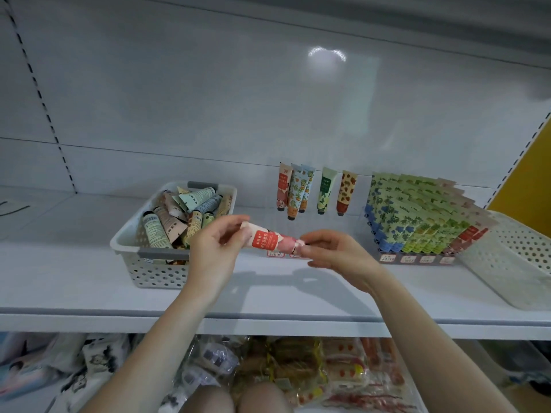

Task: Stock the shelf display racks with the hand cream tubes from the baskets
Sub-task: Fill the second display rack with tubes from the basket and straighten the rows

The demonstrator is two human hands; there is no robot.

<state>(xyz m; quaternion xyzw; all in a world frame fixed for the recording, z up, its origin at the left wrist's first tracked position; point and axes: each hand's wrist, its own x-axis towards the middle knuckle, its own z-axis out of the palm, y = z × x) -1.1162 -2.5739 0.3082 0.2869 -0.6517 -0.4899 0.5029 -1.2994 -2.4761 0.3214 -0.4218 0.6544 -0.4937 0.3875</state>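
Note:
A pink and red hand cream tube (269, 240) lies level between my hands, above the white shelf (268, 293). My left hand (213, 251) pinches its flat end and my right hand (334, 254) holds its cap end. To the left stands a white perforated basket (143, 263) holding several loose tubes (182, 216). Behind my hands a clear display rack (313, 216) holds several upright tubes (316, 190). Further right a second rack (417, 259) is packed with rows of blue, green and pink tubes (417, 216).
An empty white perforated basket (515, 263) lies at the shelf's right end, beside a yellow panel (530, 174). The shelf below holds packaged snacks (328, 371) and printed packets (89, 362). The white back wall rises behind the racks.

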